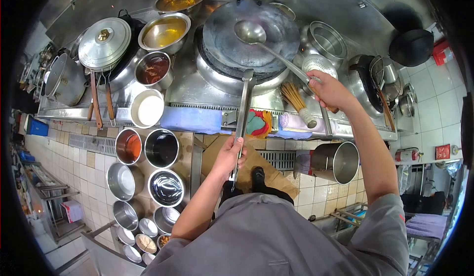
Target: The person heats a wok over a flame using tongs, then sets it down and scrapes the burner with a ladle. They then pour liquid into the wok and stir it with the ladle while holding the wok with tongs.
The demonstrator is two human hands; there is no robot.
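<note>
My right hand (pixel 328 91) is closed around the wooden-ended handle of a long ladle (pixel 250 32), whose bowl is over the inside of a dark wok (pixel 222 39). The wok sits on the burner ring of the stove, with no food visible in it. In my left hand (pixel 229 155) I grip a long metal clamp handle (pixel 244 100), its far end at the wok's near rim. A bamboo brush (pixel 295 102) lies below the wok, left of my right hand, and a perforated strainer (pixel 320 64) rests just beyond that hand.
Left of the wok stand bowls of yellow oil (pixel 165 32), a pot of dark red sauce (pixel 153 70) and a lidded pot (pixel 104 44). Several seasoning pots (pixel 163 147) fill the lower left. A tall steel bucket (pixel 345 162) hangs or stands at lower right; folded cloths (pixel 192 119) line the stove edge.
</note>
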